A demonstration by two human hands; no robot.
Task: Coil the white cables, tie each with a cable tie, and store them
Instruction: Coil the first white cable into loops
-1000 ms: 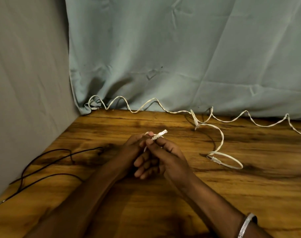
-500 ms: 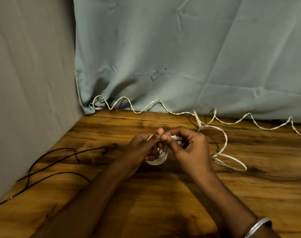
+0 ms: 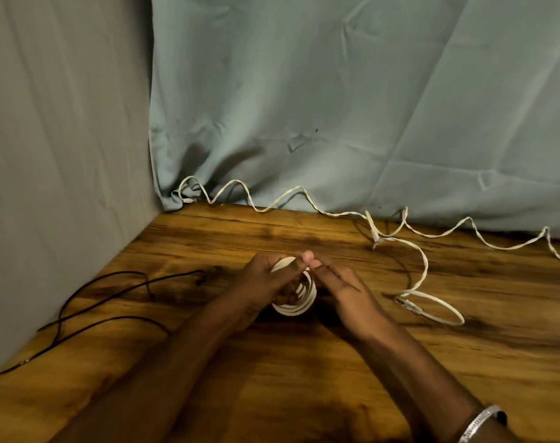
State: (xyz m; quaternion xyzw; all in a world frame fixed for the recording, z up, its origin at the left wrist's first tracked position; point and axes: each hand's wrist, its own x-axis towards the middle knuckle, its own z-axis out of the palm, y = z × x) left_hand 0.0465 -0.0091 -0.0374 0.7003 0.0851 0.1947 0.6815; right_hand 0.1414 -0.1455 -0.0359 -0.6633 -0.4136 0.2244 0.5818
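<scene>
- While the wooden desk carries everything in view, its far edge meets a pale green curtain and its left edge meets a grey cloth wall; the near centre and right of the desk give the most room for moving.
- A loose white cable zigzags along the foot of the curtain from the far left corner to the right edge, with a branch looping down to a plug near the right forearm. It is uncoiled and untied.
- A black cable lies in loops on the left of the desk, close to the wall and apart from the hands.
- The left hand grips the coiled white cable at desk centre, fingers curled through the loops.
- The right hand meets it at the top of the coil, fingertips pinching something small and pale; whether this is the cable end or a tie cannot be told.
- Risk, as judged: the coil is stiff and may spring open if the left grip slackens before a tie is closed.
- Risk, as judged: the right forearm lies near the loose plug loop; a sweep rightward could drag or snag it.
- No storage place or spare ties are visible.
</scene>
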